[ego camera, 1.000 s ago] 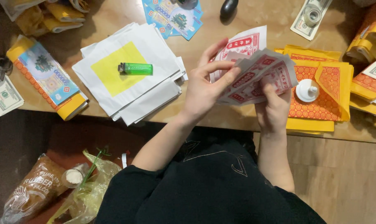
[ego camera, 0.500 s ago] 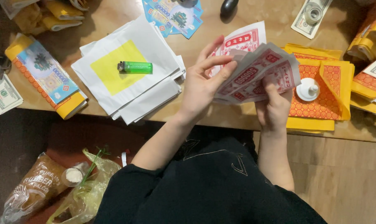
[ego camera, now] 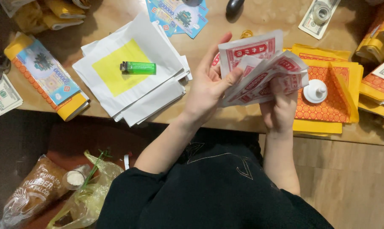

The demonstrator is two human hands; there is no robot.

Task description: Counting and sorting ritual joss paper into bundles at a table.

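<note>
Both my hands hold a fanned stack of red-and-white paper notes above the wooden table's front edge. My left hand grips the stack's left side, thumb pressed on top, fingers spread behind one raised note. My right hand supports the stack from below on the right, mostly hidden by the notes. Just right of my hands lies a pile of orange-and-yellow paper sheets with a small white knobbed weight on it.
Left of my hands is a pile of white sheets with a yellow square and a green lighter on top. A yellow-edged bundle of blue printed notes lies far left. Banknotes, blue notes and plastic bags on the floor surround.
My hands have kept fanning the red notes; the stack has spread slightly and shifted a little to the right, one note raised behind my left fingers.
</note>
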